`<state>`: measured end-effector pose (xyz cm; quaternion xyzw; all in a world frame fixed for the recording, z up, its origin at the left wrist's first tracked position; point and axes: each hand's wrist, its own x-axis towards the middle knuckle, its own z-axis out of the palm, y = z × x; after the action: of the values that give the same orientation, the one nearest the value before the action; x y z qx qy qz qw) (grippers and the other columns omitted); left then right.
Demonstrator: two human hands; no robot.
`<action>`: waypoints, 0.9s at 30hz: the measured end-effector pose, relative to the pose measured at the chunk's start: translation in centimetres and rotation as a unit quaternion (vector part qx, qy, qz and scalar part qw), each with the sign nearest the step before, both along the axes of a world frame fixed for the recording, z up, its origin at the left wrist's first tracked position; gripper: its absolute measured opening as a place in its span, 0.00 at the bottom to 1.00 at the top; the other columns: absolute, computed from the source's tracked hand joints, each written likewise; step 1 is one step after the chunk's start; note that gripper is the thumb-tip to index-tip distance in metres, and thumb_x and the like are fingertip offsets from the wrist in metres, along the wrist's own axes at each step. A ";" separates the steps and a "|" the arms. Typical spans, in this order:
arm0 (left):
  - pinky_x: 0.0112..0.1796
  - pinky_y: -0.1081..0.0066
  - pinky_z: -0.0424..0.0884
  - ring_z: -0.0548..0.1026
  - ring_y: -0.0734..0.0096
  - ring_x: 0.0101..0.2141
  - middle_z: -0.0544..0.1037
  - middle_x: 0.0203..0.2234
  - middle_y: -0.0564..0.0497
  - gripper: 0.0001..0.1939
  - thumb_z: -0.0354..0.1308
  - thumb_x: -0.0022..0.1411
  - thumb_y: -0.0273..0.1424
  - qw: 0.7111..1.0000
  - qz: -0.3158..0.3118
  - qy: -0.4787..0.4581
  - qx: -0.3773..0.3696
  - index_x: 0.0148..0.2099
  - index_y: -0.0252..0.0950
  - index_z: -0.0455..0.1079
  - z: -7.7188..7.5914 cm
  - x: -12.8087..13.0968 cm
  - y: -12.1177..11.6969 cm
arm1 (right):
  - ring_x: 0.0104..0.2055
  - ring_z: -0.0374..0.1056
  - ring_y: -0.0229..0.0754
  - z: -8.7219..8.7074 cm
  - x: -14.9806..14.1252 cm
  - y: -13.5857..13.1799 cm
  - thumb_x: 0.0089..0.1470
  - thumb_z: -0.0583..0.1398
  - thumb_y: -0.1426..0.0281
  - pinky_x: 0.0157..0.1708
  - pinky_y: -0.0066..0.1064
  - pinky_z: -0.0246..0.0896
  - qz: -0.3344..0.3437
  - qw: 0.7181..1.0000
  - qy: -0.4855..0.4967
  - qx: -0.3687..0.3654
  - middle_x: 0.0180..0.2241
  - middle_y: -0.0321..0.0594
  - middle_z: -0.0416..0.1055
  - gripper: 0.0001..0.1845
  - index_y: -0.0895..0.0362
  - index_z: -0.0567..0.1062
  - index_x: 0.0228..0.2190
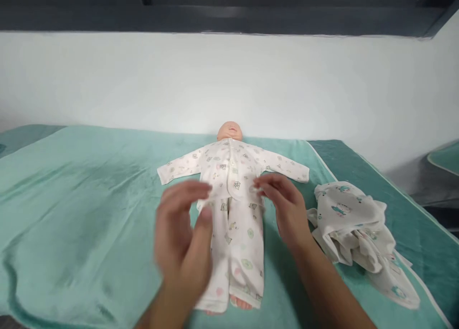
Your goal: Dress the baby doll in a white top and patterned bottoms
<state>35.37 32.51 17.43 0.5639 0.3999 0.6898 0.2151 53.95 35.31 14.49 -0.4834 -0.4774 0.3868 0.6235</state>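
A baby doll (pixel 229 129) lies on its back, arms spread out to both sides. It wears a white printed long-sleeved top (pixel 218 164) and matching printed trousers (pixel 247 243), with its toes showing below the cuffs. My left hand (pixel 184 233), blurred by motion, is raised over the left side of the clothes, its thumb apart from the bent fingers and nothing between them. On the other side, my right hand (pixel 283 204) has its fingertips by the lower edge of the top. Those fingers are loosely bent and seem to hold nothing; whether they touch the cloth is unclear.
A crumpled white printed baby garment or cloth (pixel 353 224) lies to the right of the doll. Beneath everything is a green sheet (pixel 89 214), wrinkled on the left. A white wall (pixel 143 80) rises behind the doll's head, with a dark frame (pixel 251 11) above it.
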 end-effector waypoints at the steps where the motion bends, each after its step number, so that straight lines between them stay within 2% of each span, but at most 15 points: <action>1: 0.50 0.62 0.74 0.75 0.65 0.49 0.76 0.47 0.52 0.10 0.58 0.65 0.28 1.000 -0.009 0.013 -0.020 0.47 0.46 0.72 0.0 0.3 2.2 | 0.45 0.71 0.45 0.6 -0.3 2.7 0.55 0.63 0.67 0.45 0.36 0.65 -0.015 0.999 -0.031 0.007 0.40 0.40 0.77 0.05 0.52 0.78 0.35; 3: 0.51 0.63 0.73 0.74 0.64 0.51 0.77 0.48 0.51 0.12 0.54 0.65 0.27 0.994 -0.033 0.064 -0.087 0.47 0.44 0.73 -0.2 0.8 7.6 | 0.46 0.70 0.44 1.2 -0.9 7.9 0.53 0.61 0.70 0.50 0.37 0.63 -0.059 0.993 -0.098 0.031 0.41 0.39 0.77 0.07 0.53 0.77 0.35; 5: 0.55 0.60 0.71 0.75 0.63 0.50 0.77 0.50 0.49 0.14 0.52 0.65 0.28 0.979 -0.056 0.126 -0.147 0.49 0.41 0.74 -0.6 1.4 13.2 | 0.46 0.70 0.44 1.0 -1.4 12.2 0.50 0.57 0.73 0.52 0.38 0.62 -0.100 0.987 -0.125 0.025 0.41 0.40 0.76 0.10 0.55 0.76 0.36; 7: 0.58 0.58 0.68 0.75 0.60 0.51 0.79 0.50 0.47 0.15 0.52 0.64 0.29 0.959 -0.091 0.193 -0.186 0.50 0.38 0.75 -1.1 1.9 17.6 | 0.44 0.71 0.45 0.4 -1.7 14.8 0.49 0.57 0.73 0.52 0.39 0.63 -0.093 0.986 -0.140 -0.014 0.40 0.41 0.77 0.11 0.56 0.76 0.36; 9: 0.61 0.57 0.64 0.73 0.59 0.55 0.78 0.52 0.47 0.17 0.50 0.65 0.31 0.945 -0.115 0.250 -0.177 0.52 0.38 0.75 -1.7 2.2 20.0 | 0.46 0.70 0.47 -0.3 -1.9 15.8 0.51 0.57 0.70 0.52 0.41 0.63 -0.073 0.983 -0.166 -0.014 0.41 0.42 0.76 0.12 0.55 0.77 0.38; 11: 0.62 0.57 0.62 0.70 0.59 0.58 0.76 0.56 0.48 0.20 0.47 0.67 0.31 0.937 -0.127 0.289 -0.153 0.55 0.40 0.75 -2.3 2.2 20.8 | 0.48 0.69 0.48 -0.8 -1.8 15.7 0.53 0.57 0.67 0.52 0.42 0.63 -0.058 0.980 -0.190 0.010 0.42 0.41 0.76 0.12 0.53 0.77 0.39; 15: 0.63 0.58 0.61 0.68 0.61 0.59 0.74 0.58 0.50 0.21 0.44 0.69 0.32 0.937 -0.122 0.296 -0.143 0.57 0.42 0.73 -2.9 1.9 20.1 | 0.52 0.67 0.49 -0.8 -1.8 15.0 0.55 0.56 0.66 0.57 0.45 0.61 -0.042 0.973 -0.225 0.029 0.45 0.40 0.76 0.13 0.51 0.78 0.40; 27: 0.63 0.60 0.60 0.67 0.64 0.61 0.74 0.58 0.51 0.22 0.44 0.68 0.31 0.940 -0.146 0.265 -0.157 0.58 0.44 0.73 -2.5 1.8 19.7 | 0.62 0.61 0.50 -0.2 -1.8 15.0 0.59 0.55 0.63 0.64 0.48 0.52 0.018 0.964 -0.266 -0.003 0.56 0.38 0.72 0.20 0.48 0.74 0.52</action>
<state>37.20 52.22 14.92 0.7373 0.4593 0.4049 0.2854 52.14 50.33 14.25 -0.5617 -0.6341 0.2568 0.4652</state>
